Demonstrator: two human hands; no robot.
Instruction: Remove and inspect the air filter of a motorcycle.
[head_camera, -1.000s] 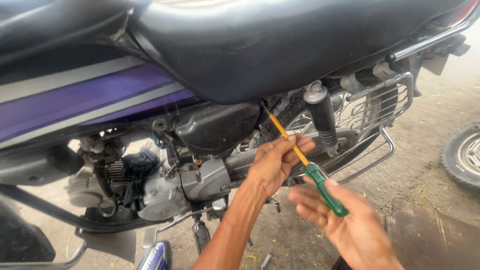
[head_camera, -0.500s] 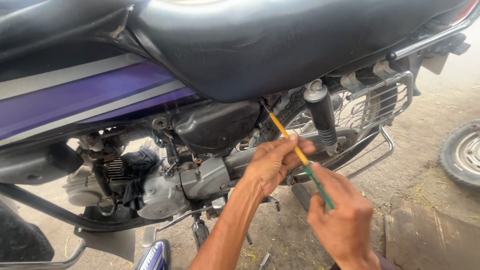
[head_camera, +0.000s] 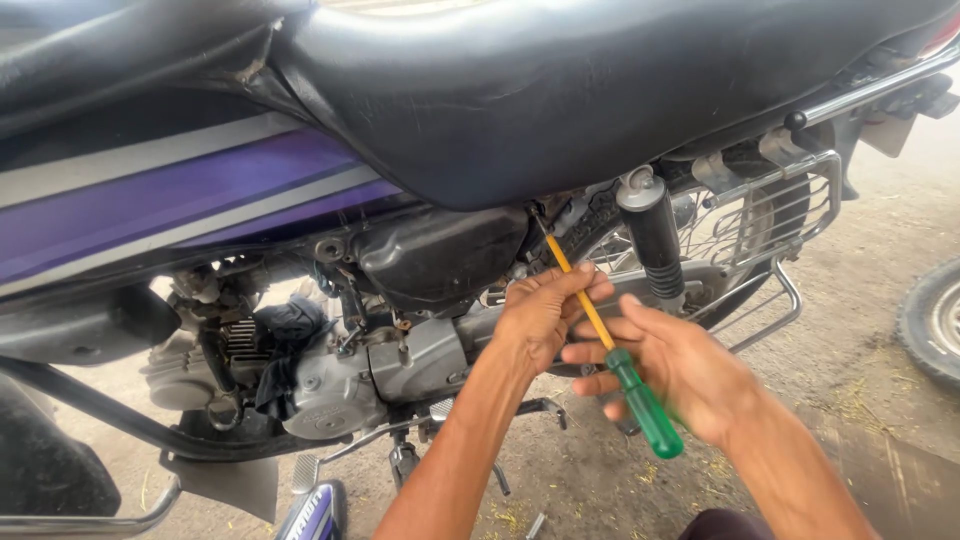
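Note:
A screwdriver with a green handle (head_camera: 645, 408) and a yellow shaft slants up, its tip under the black seat (head_camera: 560, 90) of a purple motorcycle. My left hand (head_camera: 535, 320) pinches the shaft about halfway along, just below the black side box (head_camera: 440, 255). My right hand (head_camera: 695, 365) is at the green handle, which lies across its stretched fingers. The tip of the shaft is hidden in the gap beside the rear shock absorber (head_camera: 655, 240).
The engine (head_camera: 330, 385) and footrest sit low at the left of my hands. A chrome wire guard (head_camera: 770, 215) covers the rear wheel. Another tyre (head_camera: 935, 320) stands on the dirt ground at the right edge. A blue object (head_camera: 315, 510) lies at the bottom.
My right hand closed over the green handle half a second ago and has now spread its fingers again. The left hand and the shaft have stayed in place.

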